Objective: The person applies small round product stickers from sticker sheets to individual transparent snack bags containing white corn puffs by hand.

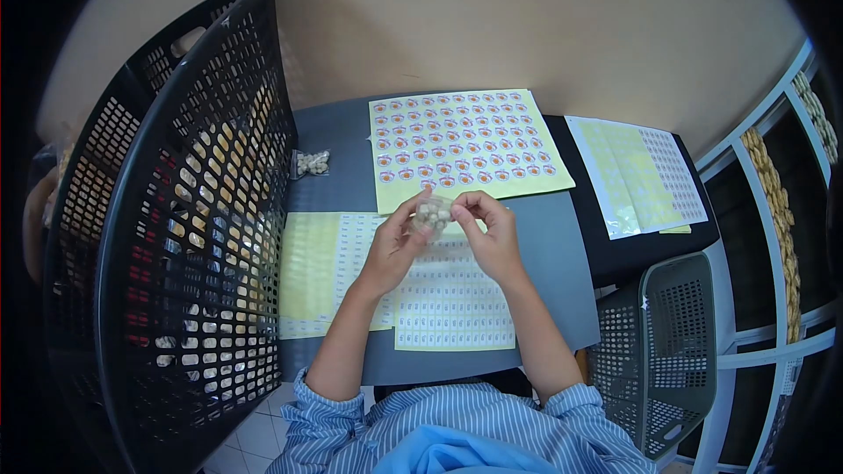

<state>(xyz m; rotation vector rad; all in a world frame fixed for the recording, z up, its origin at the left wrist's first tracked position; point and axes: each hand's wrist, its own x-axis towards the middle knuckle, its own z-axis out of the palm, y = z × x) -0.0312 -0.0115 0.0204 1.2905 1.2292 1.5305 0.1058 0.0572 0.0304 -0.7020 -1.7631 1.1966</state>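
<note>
My left hand (395, 241) is closed around a small clear plastic packet (433, 213) of pale, lumpy pieces. At the packet's right edge, the thumb and forefinger of my right hand (487, 233) are pinched together on it. Both hands are above the table, just in front of a yellow-backed sheet of round orange-and-white stickers (461, 136). Below them lies a sheet of small white printed labels (452, 307). Another similar packet (312, 163) rests on the table to the left, near the basket.
A tall dark plastic basket (198, 211) with many packets inside stands at the left. Partly used label sheets lie at left (312, 272) and on the black surface at right (637, 175). Another basket (676, 333) and a white-framed rack (773, 272) are farther right.
</note>
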